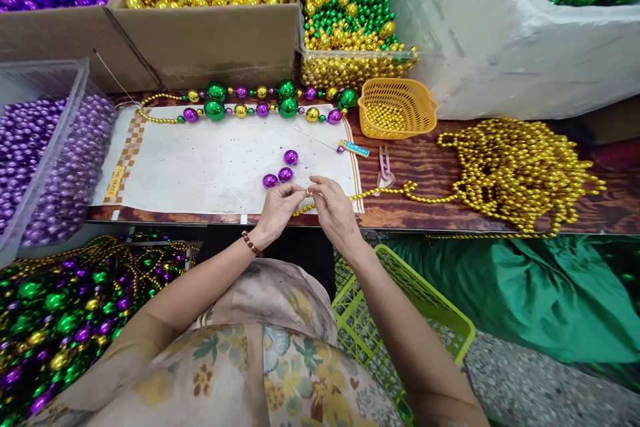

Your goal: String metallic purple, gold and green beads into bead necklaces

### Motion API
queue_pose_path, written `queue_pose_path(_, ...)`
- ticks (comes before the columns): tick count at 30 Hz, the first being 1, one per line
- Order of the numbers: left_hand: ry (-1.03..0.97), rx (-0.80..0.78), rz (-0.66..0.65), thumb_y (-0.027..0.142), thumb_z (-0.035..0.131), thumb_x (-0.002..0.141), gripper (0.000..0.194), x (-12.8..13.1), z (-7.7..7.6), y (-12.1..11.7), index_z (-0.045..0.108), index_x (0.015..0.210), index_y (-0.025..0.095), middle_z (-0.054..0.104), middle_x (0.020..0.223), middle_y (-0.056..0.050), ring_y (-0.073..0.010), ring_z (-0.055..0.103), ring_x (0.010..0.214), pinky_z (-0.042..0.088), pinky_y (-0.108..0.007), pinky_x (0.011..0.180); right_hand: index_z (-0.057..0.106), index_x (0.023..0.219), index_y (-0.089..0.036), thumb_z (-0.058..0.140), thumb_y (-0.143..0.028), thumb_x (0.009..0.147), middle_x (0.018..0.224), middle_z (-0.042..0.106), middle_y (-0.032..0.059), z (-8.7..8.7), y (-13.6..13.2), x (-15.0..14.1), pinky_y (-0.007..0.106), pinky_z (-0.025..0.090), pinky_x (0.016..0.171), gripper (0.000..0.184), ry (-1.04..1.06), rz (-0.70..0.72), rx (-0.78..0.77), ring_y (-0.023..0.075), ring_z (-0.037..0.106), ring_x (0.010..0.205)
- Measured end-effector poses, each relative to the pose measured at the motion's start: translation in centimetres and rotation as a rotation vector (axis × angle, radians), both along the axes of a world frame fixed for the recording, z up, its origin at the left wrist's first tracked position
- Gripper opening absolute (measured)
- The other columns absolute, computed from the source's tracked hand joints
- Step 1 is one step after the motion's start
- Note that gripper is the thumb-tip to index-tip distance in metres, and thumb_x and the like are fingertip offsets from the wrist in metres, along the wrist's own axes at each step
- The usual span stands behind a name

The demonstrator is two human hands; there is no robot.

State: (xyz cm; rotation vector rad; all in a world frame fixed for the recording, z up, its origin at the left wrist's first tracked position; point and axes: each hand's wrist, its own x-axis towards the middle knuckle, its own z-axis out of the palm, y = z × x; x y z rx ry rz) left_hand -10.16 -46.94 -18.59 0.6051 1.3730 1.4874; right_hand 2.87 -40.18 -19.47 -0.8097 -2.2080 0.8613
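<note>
My left hand (278, 208) is closed in a pinch, its fingertips meeting those of my right hand. What lies between the left fingertips is too small to make out. With its fingers bent, my right hand (336, 208) closes over a gold bead string (383, 192), which shows on both sides of it and runs right to a heap of gold bead strands (515, 177). Several loose purple beads (285, 174) lie on the white cloth (200, 167) just beyond my left hand. Farther back, a strung garland (262, 109) of green, gold and purple beads lies in a loop.
An orange basket (425, 110) holds small gold beads. Near it lie pink-handled snips (385, 167) and a blue label (356, 148). Cardboard boxes (200, 47), a clear bin (350, 67) and a foam box (480, 47) line the back. A green crate (463, 340) stands below the table edge.
</note>
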Motion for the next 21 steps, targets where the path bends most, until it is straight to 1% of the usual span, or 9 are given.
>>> queue_pose_path(2,0.050,0.024,-0.008,0.035,0.072,0.070,0.023,0.1,0.2,-0.1,0.066,0.068,0.014,0.047,0.055,0.006,-0.0056,0.035,0.051,0.026,-0.022,0.051,0.068,0.093,-0.022,0.053,-0.029,0.098,0.118,0.069,0.0113,-0.5,-0.3,-0.1,0.040,0.049,0.100,0.017,0.183,-0.040,-0.199,0.0240,0.063,0.114)
queue_pose_path(4,0.099,0.033,-0.011,0.036,0.073,0.070,0.024,0.2,0.5,-0.3,0.066,0.065,0.014,0.047,0.055,0.005,-0.0062,0.036,0.053,0.029,-0.023,0.053,0.069,0.085,-0.022,0.062,-0.035,0.093,0.105,0.070,0.0081,-0.8,-0.7,-0.5,0.039,0.051,0.095,0.016,0.313,-0.101,-0.376,0.0231,0.065,0.104)
queue_pose_path(6,0.112,0.041,0.005,0.038,0.074,0.071,0.026,0.4,0.6,-0.4,0.065,0.063,0.014,0.047,0.055,0.005,-0.0065,0.037,0.053,0.030,-0.023,0.054,0.068,0.081,-0.021,0.066,-0.036,0.088,0.094,0.068,0.0058,-1.0,-1.2,-1.1,0.037,0.051,0.089,0.017,0.405,-0.165,-0.494,0.0220,0.065,0.094)
queue_pose_path(8,0.094,0.043,0.035,0.039,0.074,0.072,0.028,0.6,0.5,-0.5,0.064,0.063,0.014,0.046,0.054,0.006,-0.0063,0.036,0.053,0.030,-0.023,0.053,0.068,0.081,-0.020,0.067,-0.035,0.086,0.088,0.066,0.0042,-1.0,-1.8,-1.7,0.036,0.049,0.086,0.015,0.452,-0.225,-0.525,0.0208,0.063,0.089)
queue_pose_path(11,0.020,0.037,0.076,0.043,0.076,0.072,0.032,0.9,0.3,-0.5,0.062,0.065,0.015,0.044,0.053,0.006,-0.0059,0.035,0.050,0.028,-0.022,0.051,0.067,0.081,-0.020,0.068,-0.034,0.086,0.091,0.064,0.0037,-0.9,-2.6,-2.5,0.035,0.047,0.088,0.015,0.493,-0.305,-0.496,0.0195,0.061,0.091)
queue_pose_path(13,-0.052,0.044,0.060,0.047,0.078,0.072,0.036,0.9,0.2,-0.6,0.061,0.067,0.015,0.043,0.052,0.007,-0.0056,0.034,0.049,0.026,-0.022,0.049,0.065,0.082,-0.020,0.069,-0.037,0.086,0.092,0.063,0.0028,-0.8,-2.8,-2.8,0.034,0.046,0.089,0.018,0.588,-0.326,-0.582,0.0186,0.060,0.092)
queue_pose_path(16,-0.083,0.056,-0.001,0.051,0.079,0.072,0.039,0.8,0.2,-0.8,0.063,0.072,0.015,0.038,0.052,0.008,-0.0050,0.029,0.047,0.022,-0.022,0.048,0.059,0.080,-0.022,0.073,-0.039,0.084,0.086,0.061,-0.0004,-0.2,-2.2,-2.8,0.035,0.050,0.090,0.023,0.841,-0.282,-0.886,0.0169,0.061,0.089)
queue_pose_path(19,0.013,0.074,-0.057,0.049,0.077,0.076,0.037,0.5,0.5,-0.8,0.064,0.071,0.015,0.037,0.052,0.008,-0.0054,0.029,0.049,0.023,-0.022,0.049,0.055,0.075,-0.022,0.074,-0.029,0.085,0.077,0.054,-0.0035,0.9,-0.9,-2.2,0.037,0.053,0.091,0.023,1.023,-0.175,-1.176,0.0140,0.060,0.078)
queue_pose_path(21,0.055,0.100,-0.093,0.048,0.076,0.077,0.036,0.3,0.7,-0.7,0.063,0.069,0.015,0.038,0.053,0.008,-0.0061,0.031,0.051,0.025,-0.022,0.050,0.054,0.074,-0.022,0.069,-0.021,0.089,0.073,0.051,-0.0045,1.6,-0.3,-1.8,0.038,0.055,0.093,0.022,1.078,-0.144,-1.287,0.0126,0.057,0.071)
